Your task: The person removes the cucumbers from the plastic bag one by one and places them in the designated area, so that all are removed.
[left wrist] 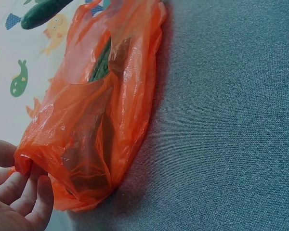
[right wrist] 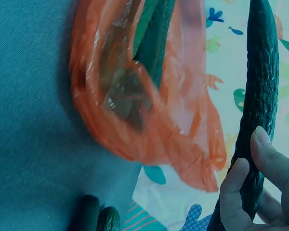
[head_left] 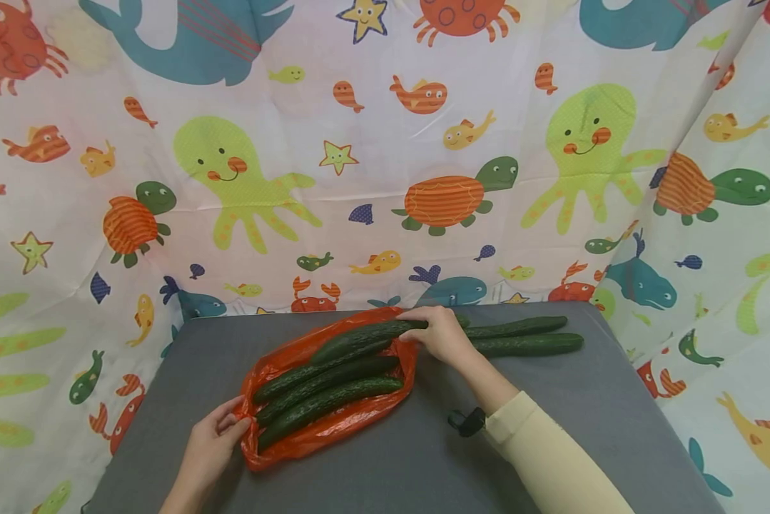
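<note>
My right hand (head_left: 444,337) grips a long dark green cucumber (head_left: 359,339) near its right end, over the far side of an orange plastic bag (head_left: 340,432). In the right wrist view, thumb and fingers wrap round this bumpy cucumber (right wrist: 261,86). Several more cucumbers (head_left: 333,401) lie side by side in the bag, whose mouth is spread wide. At the bag's near left end, my left hand (head_left: 213,439) pinches the rim. The left wrist view shows the crumpled film of the bag (left wrist: 135,106) between thumb and fingers.
Two cucumbers (head_left: 529,345) lie on the grey table (head_left: 551,414) right of the bag, partly behind my right hand. A curtain (head_left: 372,128) printed with sea animals hangs behind the table and along both sides. A dark strap-like object (head_left: 467,422) sits by my right wrist.
</note>
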### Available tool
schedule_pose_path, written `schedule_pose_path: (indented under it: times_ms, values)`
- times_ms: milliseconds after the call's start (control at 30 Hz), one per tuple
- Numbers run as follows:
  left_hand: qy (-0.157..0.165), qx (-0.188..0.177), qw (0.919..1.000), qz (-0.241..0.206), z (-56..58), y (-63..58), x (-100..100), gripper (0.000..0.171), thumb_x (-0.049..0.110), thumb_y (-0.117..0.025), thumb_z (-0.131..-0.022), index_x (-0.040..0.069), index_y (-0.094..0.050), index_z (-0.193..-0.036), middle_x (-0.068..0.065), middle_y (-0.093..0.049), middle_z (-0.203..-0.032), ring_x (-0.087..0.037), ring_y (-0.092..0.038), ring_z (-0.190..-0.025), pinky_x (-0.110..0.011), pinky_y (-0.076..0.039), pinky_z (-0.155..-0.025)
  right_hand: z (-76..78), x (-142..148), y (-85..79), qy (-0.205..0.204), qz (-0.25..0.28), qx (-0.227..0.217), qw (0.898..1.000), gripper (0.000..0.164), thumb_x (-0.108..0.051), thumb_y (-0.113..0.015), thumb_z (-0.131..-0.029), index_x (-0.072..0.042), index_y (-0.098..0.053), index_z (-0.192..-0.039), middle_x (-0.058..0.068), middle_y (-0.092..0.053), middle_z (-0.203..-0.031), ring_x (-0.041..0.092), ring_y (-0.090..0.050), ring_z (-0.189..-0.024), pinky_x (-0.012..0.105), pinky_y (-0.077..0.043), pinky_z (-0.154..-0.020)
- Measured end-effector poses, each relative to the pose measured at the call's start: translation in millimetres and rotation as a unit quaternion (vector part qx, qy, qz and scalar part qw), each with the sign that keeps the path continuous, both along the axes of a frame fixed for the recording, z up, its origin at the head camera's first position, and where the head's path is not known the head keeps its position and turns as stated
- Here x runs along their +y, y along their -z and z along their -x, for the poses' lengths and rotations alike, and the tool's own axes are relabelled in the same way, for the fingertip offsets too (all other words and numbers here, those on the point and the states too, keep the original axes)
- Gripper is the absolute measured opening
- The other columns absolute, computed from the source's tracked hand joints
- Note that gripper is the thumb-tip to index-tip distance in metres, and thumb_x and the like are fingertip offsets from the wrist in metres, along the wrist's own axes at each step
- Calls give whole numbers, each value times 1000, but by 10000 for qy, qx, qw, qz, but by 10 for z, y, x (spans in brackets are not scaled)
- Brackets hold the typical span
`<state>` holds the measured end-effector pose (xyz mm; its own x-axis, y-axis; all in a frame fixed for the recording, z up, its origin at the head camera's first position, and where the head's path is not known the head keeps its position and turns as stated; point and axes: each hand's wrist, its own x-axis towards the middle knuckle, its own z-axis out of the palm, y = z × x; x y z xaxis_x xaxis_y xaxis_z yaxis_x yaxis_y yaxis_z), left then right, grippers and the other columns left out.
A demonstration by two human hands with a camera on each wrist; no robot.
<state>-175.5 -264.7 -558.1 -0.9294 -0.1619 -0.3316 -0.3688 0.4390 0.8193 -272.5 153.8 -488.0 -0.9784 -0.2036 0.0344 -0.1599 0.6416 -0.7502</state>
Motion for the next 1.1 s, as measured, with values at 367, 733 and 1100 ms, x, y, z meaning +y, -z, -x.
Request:
schedule_pose_path:
  times_ms: [367, 733, 1100]
  values:
    - [119, 12, 9999, 44, -9, 4, -105, 51, 26, -64, -101, 13, -49, -148, -6, -60, -94, -13, -47, -65, -32, -41, -53, -76, 141, 23, 64, 32, 104, 9999, 39, -24, -80, -87, -21, -74, -125, 7, -69, -129, 14, -65, -63, 32, -52, -65]
    - [149, 4, 9999, 24, -38, 42, -146, 50, 24, -65, -100, 12, -50, -147, -5, -60, -92, -13, -49, -68, -31, -41, -55, -264, 421, 98, 397, 295, -89, 9987, 38, -17, -78, -89, -21, -73, -127, 10, -66, -134, 11, -71, -68, 34, -58, -65]
    - [199, -87, 9997, 70, -40, 21, -114, 51, 26, -62, -102, 10, -48, -148, -7, -61, -98, -18, -58, -86, -33, -44, -63, -353, 756, 106, 619, 187, -53, 9979, 41, -22, -80, -87, -21, -72, -128, 13, -64, -135, 12, -73, -70, 36, -58, -68]
